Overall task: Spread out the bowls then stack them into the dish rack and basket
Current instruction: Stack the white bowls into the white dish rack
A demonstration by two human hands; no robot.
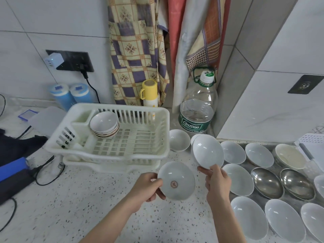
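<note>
Stacking step under way, spreading apparently done: many bowls (237, 179) laid out singly along the right side of the counter (87, 207), two metal ones (266, 182) among them. Left hand (149, 185) pinching the rim of a white bowl with a brown mark (176, 183), held just above the counter in front of the dish rack (112, 135). Right hand (217, 181) gripping the near rim of a second white bowl (208, 151), tilted up and lifted over the spread (another rim just visible behind it). Inside the rack, toward its back left corner, a small stack of bowls (105, 124) leaning already. One more bowl (179, 140) standing on the counter just beside the rack's right wall, near the water bottle (198, 109). No basket clearly identifiable here. Next move, most likely: carrying both held bowls leftward over the rack wall and nesting them onto the stack, one at a time, angled to match its lean so nothing slides or chips.
</note>
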